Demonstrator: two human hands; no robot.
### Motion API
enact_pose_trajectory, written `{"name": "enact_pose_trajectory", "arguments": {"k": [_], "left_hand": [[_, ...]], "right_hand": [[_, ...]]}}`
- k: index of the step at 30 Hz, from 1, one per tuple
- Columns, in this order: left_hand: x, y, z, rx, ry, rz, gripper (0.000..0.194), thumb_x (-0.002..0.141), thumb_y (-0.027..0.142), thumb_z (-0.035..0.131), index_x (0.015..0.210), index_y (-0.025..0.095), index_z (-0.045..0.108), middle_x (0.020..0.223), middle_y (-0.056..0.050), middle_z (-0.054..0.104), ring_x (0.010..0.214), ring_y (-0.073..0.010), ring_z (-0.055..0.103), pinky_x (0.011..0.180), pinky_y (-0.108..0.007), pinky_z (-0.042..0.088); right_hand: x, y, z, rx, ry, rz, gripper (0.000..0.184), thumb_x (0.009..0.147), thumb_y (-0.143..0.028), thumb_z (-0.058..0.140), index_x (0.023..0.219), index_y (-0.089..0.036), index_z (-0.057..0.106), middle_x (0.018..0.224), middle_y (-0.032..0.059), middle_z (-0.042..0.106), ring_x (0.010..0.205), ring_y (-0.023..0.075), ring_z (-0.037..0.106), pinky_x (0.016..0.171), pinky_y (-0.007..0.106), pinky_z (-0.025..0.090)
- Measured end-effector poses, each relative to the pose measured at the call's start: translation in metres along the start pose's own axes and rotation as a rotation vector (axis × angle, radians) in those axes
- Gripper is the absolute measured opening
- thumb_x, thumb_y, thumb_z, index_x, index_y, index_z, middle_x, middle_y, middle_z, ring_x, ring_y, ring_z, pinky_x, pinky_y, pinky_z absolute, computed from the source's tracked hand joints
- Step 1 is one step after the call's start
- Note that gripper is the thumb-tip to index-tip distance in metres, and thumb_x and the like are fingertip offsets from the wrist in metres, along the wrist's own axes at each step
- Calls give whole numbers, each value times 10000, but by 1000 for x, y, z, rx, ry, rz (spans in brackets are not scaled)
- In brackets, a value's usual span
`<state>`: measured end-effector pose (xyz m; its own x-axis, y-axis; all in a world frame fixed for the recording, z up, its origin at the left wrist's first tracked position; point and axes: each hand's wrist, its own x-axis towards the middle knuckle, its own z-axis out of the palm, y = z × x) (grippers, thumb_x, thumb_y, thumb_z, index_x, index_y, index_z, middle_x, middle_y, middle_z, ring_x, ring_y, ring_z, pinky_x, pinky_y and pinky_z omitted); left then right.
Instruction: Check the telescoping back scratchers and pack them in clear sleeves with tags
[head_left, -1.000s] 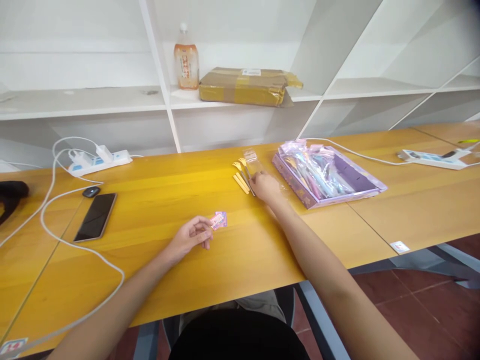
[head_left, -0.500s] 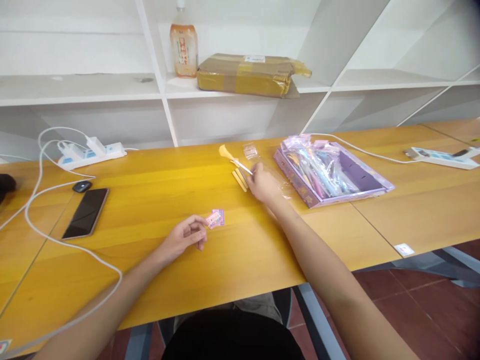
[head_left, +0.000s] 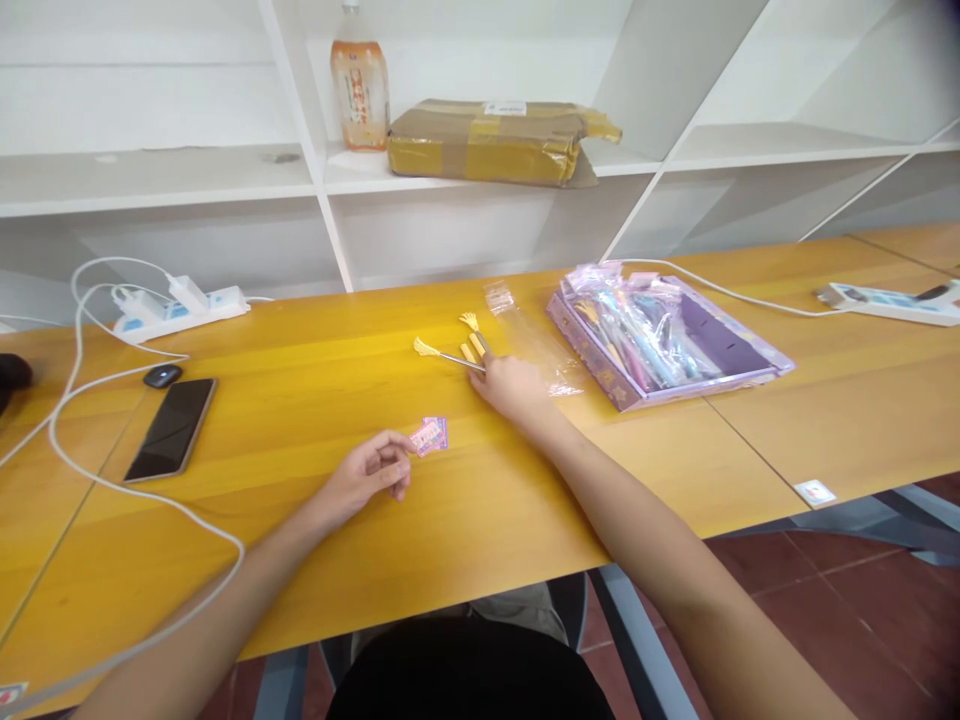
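Note:
My right hand [head_left: 514,388] is closed around the near end of a yellow hand-shaped back scratcher [head_left: 454,358] with a thin metal rod. Its yellow claw points left, low over the table. A second yellow claw [head_left: 469,321] lies just behind, and short yellow handles [head_left: 474,347] show by my fingertips; my hand hides their near ends. My left hand [head_left: 379,470] rests with curled fingers, its fingertips on the left edge of small pink and purple printed cards [head_left: 430,437]. To the right of my right hand lies a flat clear plastic wrapper [head_left: 529,340].
A purple open box [head_left: 739,345] holds several items in clear packaging. On the left are a phone [head_left: 171,430], a black mouse-like object [head_left: 163,375], a power strip [head_left: 184,312] and looping white cable. Another power strip [head_left: 892,302] sits far right. The shelf bears a bottle [head_left: 360,95] and a taped carton [head_left: 491,142].
My right hand has moved slightly left and nearer me, and the scratcher in it has swung so its claw lies further left and lower. My left hand and the cards have stayed put.

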<state>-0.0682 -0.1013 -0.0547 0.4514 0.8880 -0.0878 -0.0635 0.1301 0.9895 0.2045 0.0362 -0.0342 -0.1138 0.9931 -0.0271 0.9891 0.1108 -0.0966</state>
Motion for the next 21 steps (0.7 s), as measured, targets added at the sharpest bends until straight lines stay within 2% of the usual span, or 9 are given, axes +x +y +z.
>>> {"name": "enact_pose_trajectory", "arguments": {"k": [3, 5, 7, 10, 13, 15, 17, 19, 21], "left_hand": [[1, -1, 1, -20, 11, -14, 322, 974, 458, 748, 1117, 182, 660, 810, -2, 676, 636, -135, 641, 643, -273, 488], [2, -3, 3, -64, 60, -25, 364, 979, 488, 738, 1159, 183, 656, 868, -21, 703, 625, -133, 650, 627, -273, 489], [2, -4, 5, -134, 143, -23, 423, 987, 524, 719, 1236, 192, 638, 974, -50, 734, 651, -143, 677, 651, -292, 518], [3, -4, 8, -221, 252, 1, 438, 958, 531, 756, 1206, 184, 654, 1040, -79, 754, 788, -187, 720, 746, -328, 569], [3, -3, 9, -243, 327, -6, 379, 914, 497, 815, 1062, 170, 695, 1026, -73, 754, 909, -206, 716, 809, -324, 580], [4, -2, 8, -261, 349, -23, 375, 908, 514, 817, 995, 172, 688, 983, -58, 746, 875, -194, 708, 807, -325, 577], [5, -1, 8, -265, 341, -50, 399, 917, 550, 794, 932, 177, 655, 874, -34, 717, 761, -167, 677, 738, -308, 553], [4, -1, 8, -226, 322, -76, 418, 939, 577, 759, 915, 182, 627, 751, 6, 649, 624, -122, 592, 619, -260, 470], [3, 0, 8, -153, 291, -77, 438, 968, 619, 700, 970, 186, 631, 688, 37, 580, 540, -91, 487, 541, -233, 363]], "right_hand": [[-5, -6, -1, 188, 27, -79, 337, 1054, -462, 565, 1119, -168, 716, 947, 148, 775, 863, 263, 731, 741, 302, 473], [-15, -17, -1, 436, 5, -207, 333, 1039, -501, 589, 991, -192, 703, 830, 70, 735, 723, 201, 659, 646, 272, 415], [-33, -33, 2, 692, -73, -366, 360, 1021, -543, 609, 925, -204, 680, 744, 11, 681, 632, 161, 572, 587, 258, 364], [-63, -56, 7, 902, -199, -578, 346, 997, -539, 654, 896, -209, 673, 725, -17, 657, 620, 139, 534, 592, 251, 357], [-80, -67, 16, 940, -226, -716, 360, 1016, -530, 635, 863, -207, 673, 740, -10, 642, 660, 142, 538, 659, 266, 388], [-81, -66, 25, 1034, -220, -692, 440, 1036, -593, 579, 840, -208, 657, 749, 0, 626, 687, 153, 540, 696, 281, 415], [-75, -62, 35, 1233, -219, -545, 528, 1015, -699, 548, 813, -216, 618, 731, -1, 601, 678, 161, 537, 685, 292, 441], [-68, -59, 43, 1433, -202, -366, 596, 966, -796, 540, 792, -227, 585, 667, -14, 555, 629, 164, 520, 638, 299, 452], [-61, -56, 45, 1546, -165, -265, 627, 926, -836, 561, 780, -228, 591, 645, -14, 540, 608, 167, 523, 611, 303, 460]]}}
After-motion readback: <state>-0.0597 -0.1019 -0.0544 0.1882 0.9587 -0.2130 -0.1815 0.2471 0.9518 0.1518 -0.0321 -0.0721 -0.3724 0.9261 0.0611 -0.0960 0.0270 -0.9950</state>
